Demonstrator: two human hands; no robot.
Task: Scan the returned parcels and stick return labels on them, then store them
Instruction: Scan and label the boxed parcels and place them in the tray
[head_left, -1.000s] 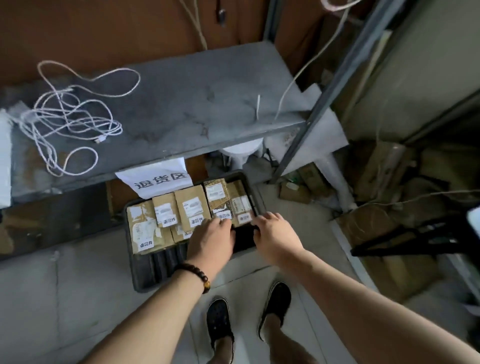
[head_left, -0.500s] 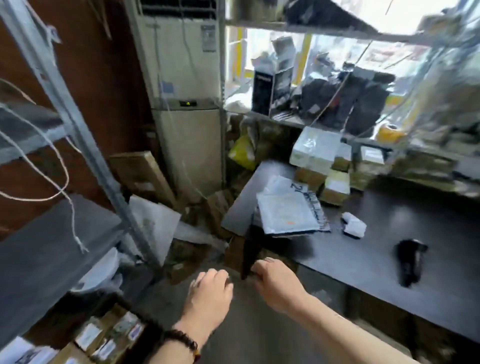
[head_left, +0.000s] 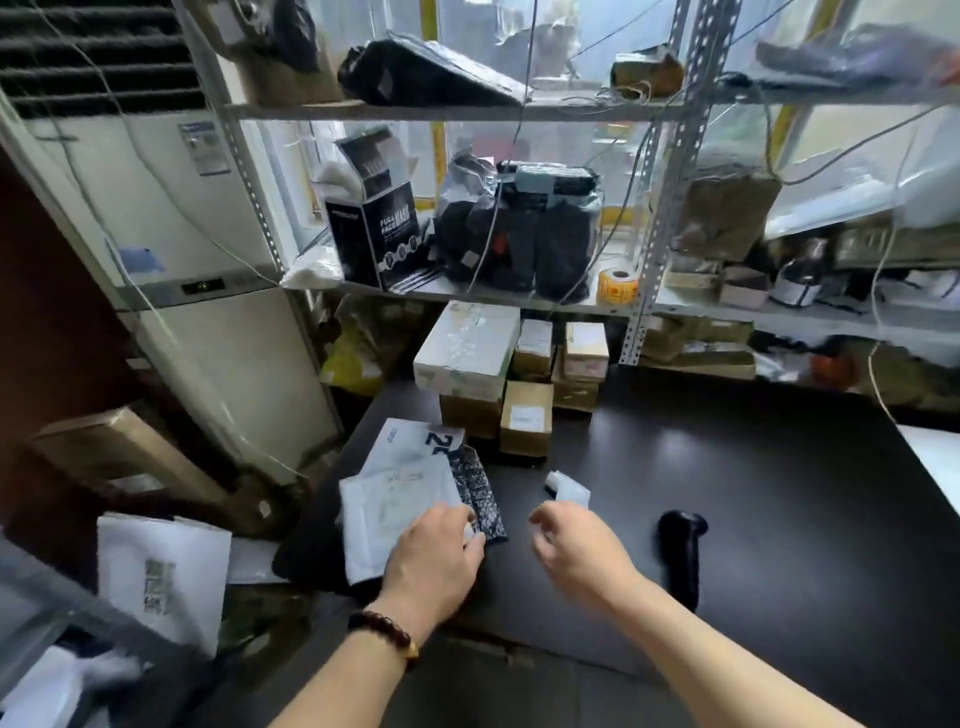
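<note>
My left hand (head_left: 431, 564) curls onto the edge of the white mailer (head_left: 392, 512), just ahead of it on the counter (head_left: 789, 519), likely to pull it free; my right hand (head_left: 576, 551) hovers loose and empty, the scanner (head_left: 681, 551) ready at its right.

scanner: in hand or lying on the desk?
Lying on the desk, untouched: the black scanner rests flat, right of the right hand.

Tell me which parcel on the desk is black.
The textured black mailer by the left hand; the other parcels are white mailers or cardboard boxes.
</note>
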